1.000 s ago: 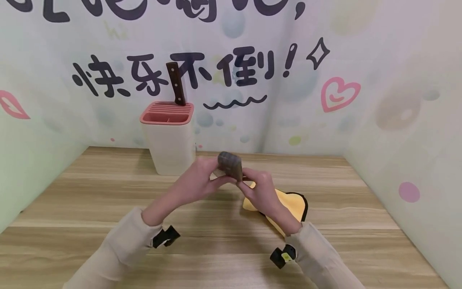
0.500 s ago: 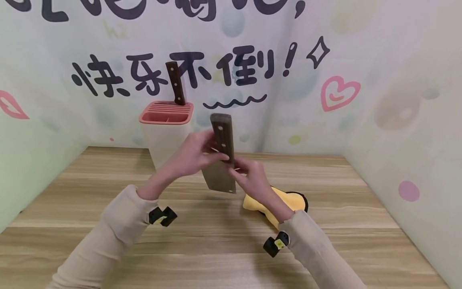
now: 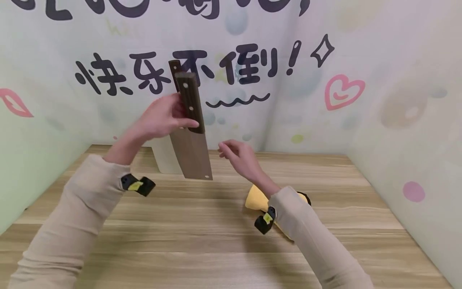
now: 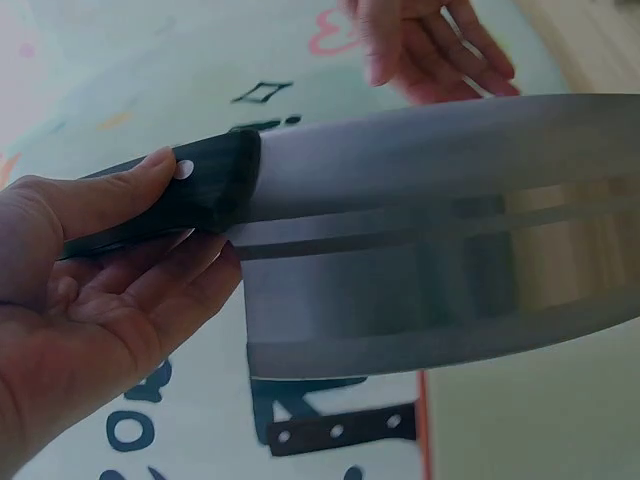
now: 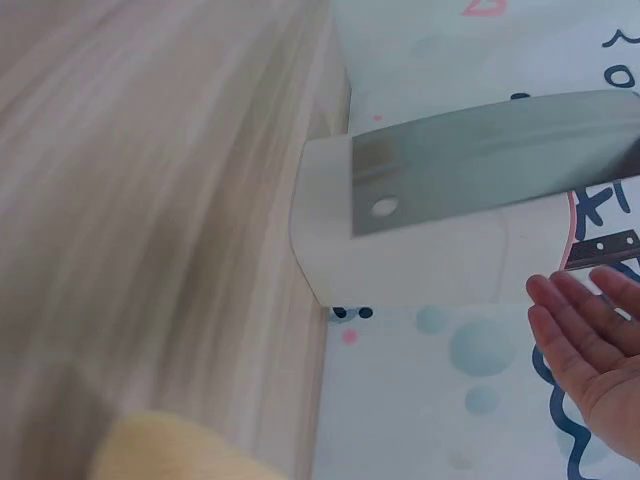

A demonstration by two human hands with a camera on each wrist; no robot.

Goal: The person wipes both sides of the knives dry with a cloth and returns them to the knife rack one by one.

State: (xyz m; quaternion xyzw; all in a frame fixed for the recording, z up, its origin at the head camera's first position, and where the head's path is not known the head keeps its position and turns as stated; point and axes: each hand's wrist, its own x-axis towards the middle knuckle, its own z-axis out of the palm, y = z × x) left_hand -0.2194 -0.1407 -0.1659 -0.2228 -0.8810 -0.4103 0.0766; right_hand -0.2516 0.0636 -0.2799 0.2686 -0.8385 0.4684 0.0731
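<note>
In the head view, my left hand [image 3: 157, 118] grips a cleaver [image 3: 193, 154] by its dark riveted handle, with the broad blade hanging down above the table. The left wrist view shows the thumb along the handle [image 4: 215, 185] and the fingers beneath it. My right hand [image 3: 240, 158] is apart from the cleaver, to its right, its fingers loosely bent around nothing. Behind the blade stands a white knife block [image 3: 167, 158], its top mostly hidden by the left hand. A second knife's handle [image 3: 175, 67] rises from it.
A yellow cloth with black edging [image 3: 257, 198] lies on the wood-grain table [image 3: 173, 241], partly under the right forearm in the head view. A printed backdrop [image 3: 281, 116] hangs close behind the knife block, and a pale wall [image 3: 415, 140] borders the right side.
Left hand has carried the cleaver up and left towards the knife block, its handle turning upright. Right hand has let go of the cleaver and now hangs apart from it.
</note>
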